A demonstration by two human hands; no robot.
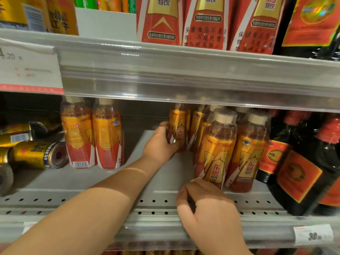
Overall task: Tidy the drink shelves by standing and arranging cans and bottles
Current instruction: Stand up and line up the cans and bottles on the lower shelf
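Grey perforated shop shelf (pixel 60 181), middle tier. Your left hand (pixel 160 144) wraps rear bottle (pixel 177 129), fingers curled round it; bottle upright, deep on shelf. Right of rear bottle: upright cluster, front bottle (pixel 217 150) reading 东鹏特饮. Your right hand (pixel 207 205) curled at front bottle's base, touching it; real grip or not, cannot tell. Left of rear bottle: 2 bottles (pixel 108 137) upright, then gold cans (pixel 36 155) on their sides. Judgement: bottles mostly done; at least 3 cans left for you to stand. Price tag (pixel 27 67) above-left of rear bottle: 4.20.
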